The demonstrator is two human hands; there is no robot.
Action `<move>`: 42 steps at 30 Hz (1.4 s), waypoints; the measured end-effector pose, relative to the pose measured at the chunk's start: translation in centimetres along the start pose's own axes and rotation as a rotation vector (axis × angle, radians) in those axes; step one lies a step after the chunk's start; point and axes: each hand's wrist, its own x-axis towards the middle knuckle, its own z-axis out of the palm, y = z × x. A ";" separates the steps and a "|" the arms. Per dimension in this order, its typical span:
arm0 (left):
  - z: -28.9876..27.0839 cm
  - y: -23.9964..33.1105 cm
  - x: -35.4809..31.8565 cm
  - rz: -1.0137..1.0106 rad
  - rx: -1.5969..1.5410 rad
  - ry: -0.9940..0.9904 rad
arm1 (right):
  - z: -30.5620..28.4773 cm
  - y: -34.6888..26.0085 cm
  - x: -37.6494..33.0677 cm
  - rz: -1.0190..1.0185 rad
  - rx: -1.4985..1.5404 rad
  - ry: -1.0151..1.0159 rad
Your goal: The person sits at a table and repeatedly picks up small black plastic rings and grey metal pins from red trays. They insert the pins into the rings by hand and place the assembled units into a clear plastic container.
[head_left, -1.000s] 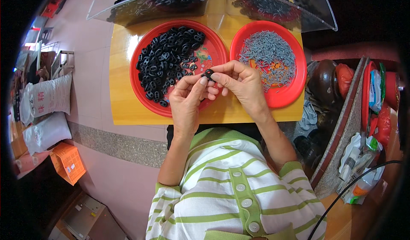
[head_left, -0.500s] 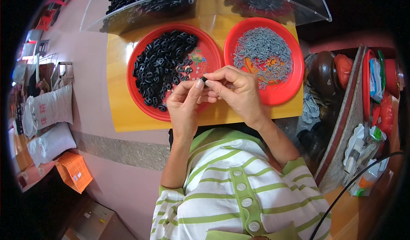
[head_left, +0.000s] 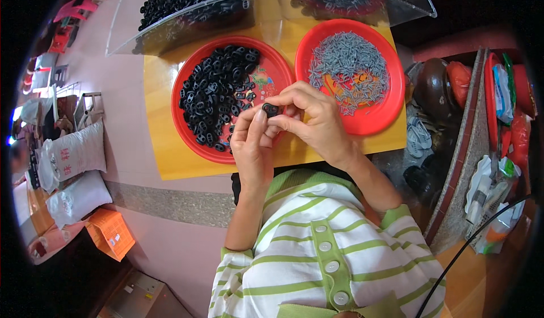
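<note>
Between both hands, above the near right rim of the left red plate point(head_left: 180, 126), is a small black plastic piece point(head_left: 270, 110) with rounded ends and holes. My left hand point(head_left: 253, 141) pinches its left side with thumb and fingertips. From the right, my right hand point(head_left: 317, 122) grips the same piece between thumb and forefinger; whether a screw is hidden in the fingers cannot be made out. Many similar black pieces point(head_left: 212, 91) are heaped on the left plate. Grey screws point(head_left: 351, 60) lie spread over the right red plate point(head_left: 398, 94).
Both plates stand on a yellow tabletop point(head_left: 164, 154). Behind them are two clear plastic bins point(head_left: 187, 26) point(head_left: 362, 9) with more black pieces. At right, a low ledge point(head_left: 453, 154) borders jars and bags; a black cable point(head_left: 470, 238) curves there. White sacks point(head_left: 79, 154) and an orange basket point(head_left: 110, 233) sit at left.
The black piece has turned and shows more of its face between the fingertips. Both hands stay together at nearly the same spot, while the whole view has shifted slightly.
</note>
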 end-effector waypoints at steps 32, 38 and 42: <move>0.4 4.8 6.6 0.552 1.361 -0.098 | -12.8 -3.2 12.9 -0.267 -0.582 0.491; 0.1 4.7 7.4 0.550 1.604 -0.162 | -13.2 -0.9 10.8 -0.206 -0.437 0.501; -0.4 4.2 6.3 0.476 1.646 -0.158 | -11.2 0.5 7.3 -0.193 -0.449 0.346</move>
